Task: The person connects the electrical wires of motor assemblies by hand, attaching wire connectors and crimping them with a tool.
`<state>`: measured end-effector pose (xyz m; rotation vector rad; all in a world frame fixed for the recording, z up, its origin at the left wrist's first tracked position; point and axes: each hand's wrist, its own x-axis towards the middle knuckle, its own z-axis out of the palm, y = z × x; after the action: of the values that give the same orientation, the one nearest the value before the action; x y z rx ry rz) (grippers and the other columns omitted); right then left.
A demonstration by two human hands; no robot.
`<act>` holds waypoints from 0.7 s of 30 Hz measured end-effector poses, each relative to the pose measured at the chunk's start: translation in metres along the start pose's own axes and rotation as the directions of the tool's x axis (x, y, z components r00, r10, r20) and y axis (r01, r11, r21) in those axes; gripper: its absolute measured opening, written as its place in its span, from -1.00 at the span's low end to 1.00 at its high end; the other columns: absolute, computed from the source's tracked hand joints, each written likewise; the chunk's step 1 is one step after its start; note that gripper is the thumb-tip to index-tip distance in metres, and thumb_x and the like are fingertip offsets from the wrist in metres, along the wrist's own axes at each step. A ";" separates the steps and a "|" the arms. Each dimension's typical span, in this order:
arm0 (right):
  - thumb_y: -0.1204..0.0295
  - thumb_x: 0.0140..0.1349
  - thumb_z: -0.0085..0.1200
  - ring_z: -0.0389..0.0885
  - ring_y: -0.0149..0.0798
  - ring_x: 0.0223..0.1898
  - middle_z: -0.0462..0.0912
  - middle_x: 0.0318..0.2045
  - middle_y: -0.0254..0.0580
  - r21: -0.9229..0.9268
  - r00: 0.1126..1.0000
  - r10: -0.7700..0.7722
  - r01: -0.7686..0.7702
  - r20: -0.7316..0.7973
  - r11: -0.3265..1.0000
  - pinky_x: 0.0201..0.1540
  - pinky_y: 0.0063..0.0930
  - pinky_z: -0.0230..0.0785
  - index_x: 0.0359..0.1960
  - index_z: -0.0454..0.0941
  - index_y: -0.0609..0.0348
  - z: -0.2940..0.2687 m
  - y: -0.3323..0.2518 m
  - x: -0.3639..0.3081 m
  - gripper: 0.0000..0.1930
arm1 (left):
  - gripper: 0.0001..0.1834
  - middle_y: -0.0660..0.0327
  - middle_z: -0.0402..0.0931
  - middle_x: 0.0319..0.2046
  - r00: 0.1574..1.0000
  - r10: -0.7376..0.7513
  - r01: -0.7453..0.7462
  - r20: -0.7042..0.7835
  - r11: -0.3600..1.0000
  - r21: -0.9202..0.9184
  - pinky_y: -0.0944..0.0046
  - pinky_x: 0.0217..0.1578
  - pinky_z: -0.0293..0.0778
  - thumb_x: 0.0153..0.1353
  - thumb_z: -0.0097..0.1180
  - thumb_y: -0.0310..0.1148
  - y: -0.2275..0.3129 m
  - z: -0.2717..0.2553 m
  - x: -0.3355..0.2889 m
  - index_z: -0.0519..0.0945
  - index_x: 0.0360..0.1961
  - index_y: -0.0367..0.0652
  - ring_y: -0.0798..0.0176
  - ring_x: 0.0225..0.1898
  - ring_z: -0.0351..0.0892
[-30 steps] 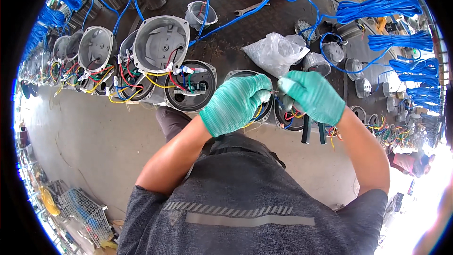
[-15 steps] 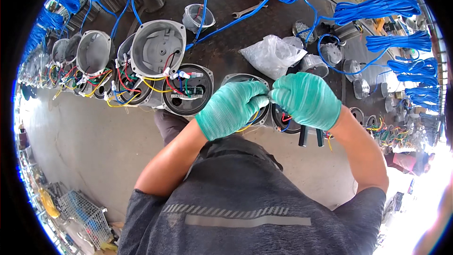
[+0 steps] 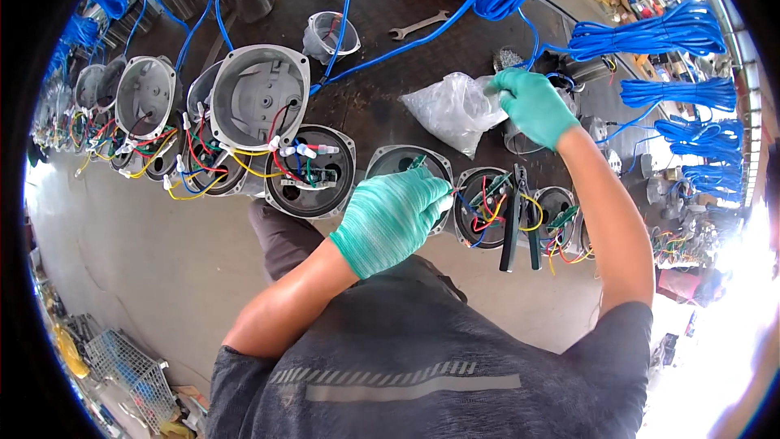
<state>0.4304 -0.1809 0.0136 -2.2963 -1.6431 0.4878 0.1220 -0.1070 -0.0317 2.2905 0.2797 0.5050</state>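
Observation:
My left hand (image 3: 398, 215), in a green knit glove, is closed with thumb and forefinger pinched on a wire end; a bit of red shows at the tips. It hovers over the front edge of a round grey metal housing (image 3: 375, 164) with a dark inside and a green circuit board (image 3: 417, 162). My right hand (image 3: 536, 106), gloved alike, reaches farther forward. Its bent fingers close at the upper edge of a clear plastic bag (image 3: 455, 106) filled with small pale pieces. The fingertips are partly hidden there.
Black-handled pliers (image 3: 510, 232) stand between wired round housings at the table's front edge. To the left are a large open grey housing (image 3: 264, 97) and a wired round base (image 3: 345, 171). A wrench (image 3: 418, 26) lies behind, near coiled blue cables (image 3: 650, 32).
My hands were together over the middle housing. The right has moved forward and right to the plastic bag; the left has shifted slightly down and stays closed. The view has shifted a little.

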 end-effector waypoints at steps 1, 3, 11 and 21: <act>0.45 0.34 0.12 0.76 0.15 0.06 0.79 0.00 0.10 -0.250 0.990 0.031 0.003 0.135 0.968 0.20 -0.07 0.57 0.05 0.78 0.09 0.010 0.028 0.024 -0.70 | -0.84 0.04 0.74 -0.28 1.000 0.015 -0.015 -0.010 1.000 -0.015 -0.02 -0.29 0.65 0.35 0.36 -0.33 -0.001 0.001 0.000 0.80 -0.12 -0.13 -0.13 -0.30 0.75; 0.40 0.32 0.16 0.77 0.15 0.06 0.79 0.03 0.08 -0.390 0.941 0.027 0.114 0.338 0.914 0.20 -0.07 0.56 0.09 0.79 0.03 0.046 0.084 0.059 -0.66 | -0.85 0.07 0.74 -0.28 0.999 0.026 -0.027 -0.025 0.999 -0.038 -0.03 -0.30 0.65 0.36 0.36 -0.32 -0.004 0.004 0.000 0.79 -0.12 -0.10 -0.11 -0.30 0.76; 0.35 0.22 0.33 0.83 0.11 0.04 0.85 0.04 -0.05 -0.710 0.852 0.254 0.178 0.457 0.682 0.10 -0.03 0.69 0.04 0.86 -0.12 0.113 0.090 0.113 -0.66 | -0.88 0.09 0.70 -0.35 1.000 -0.021 0.022 0.008 0.998 -0.055 -0.04 -0.34 0.62 0.39 0.32 -0.28 -0.006 0.000 -0.005 0.75 -0.19 -0.07 -0.10 -0.34 0.73; 0.43 0.26 0.23 0.80 0.23 -0.04 0.82 -0.08 0.15 -0.527 0.902 0.118 0.133 0.416 0.839 0.05 0.01 0.63 -0.09 0.81 0.11 0.125 0.119 0.101 -0.77 | -0.87 0.05 0.69 -0.36 1.000 -0.002 0.003 0.013 0.999 -0.051 -0.06 -0.34 0.61 0.41 0.29 -0.27 -0.005 0.000 -0.006 0.75 -0.18 -0.06 -0.11 -0.34 0.73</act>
<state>0.5098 -0.1195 -0.1595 -2.7237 -2.2499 0.6315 0.1163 -0.1056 -0.0373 2.2429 0.2606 0.4910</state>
